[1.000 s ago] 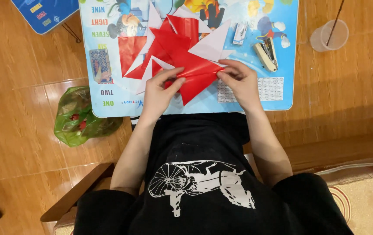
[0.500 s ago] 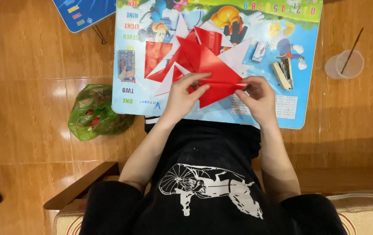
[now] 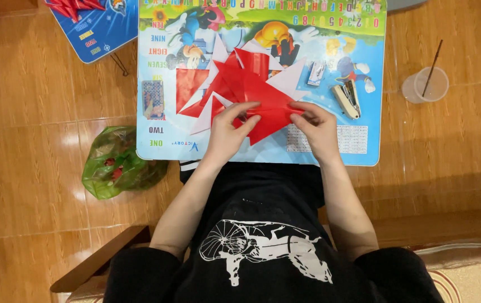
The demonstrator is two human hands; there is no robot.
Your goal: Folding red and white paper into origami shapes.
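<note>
Glossy orange-brown floor tiles (image 3: 27,84) fill the room from edge to edge, catching the light in pale streaks. On them sits one low bench (image 3: 358,151) with a bright cartoon top in blue, green and yellow, and a person in a black printed shirt (image 3: 263,252) sits at its near edge. A second, smaller blue board (image 3: 97,28) lies at the far left, with red paper points showing on its far corner. Left of the bench, on the floor, rests one crumpled green plastic bag (image 3: 117,163) with red scraps inside. At the far right stands one clear plastic cup (image 3: 425,85) with a thin stick (image 3: 434,59) leaning in it.

On the bench, the red folded paper (image 3: 251,90), with white undersides showing at several points, spreads across the middle. The left hand (image 3: 230,132) pinches its near left edge, thumb and fingers closed on the paper. The right hand (image 3: 318,126) grips the near right edge the same way, fingers curled over the fold. Right of the paper lies one stapler (image 3: 347,98), and just beyond it one small box (image 3: 316,73). One patterned card (image 3: 153,100) lies at the bench's left side, well apart from both hands.
</note>
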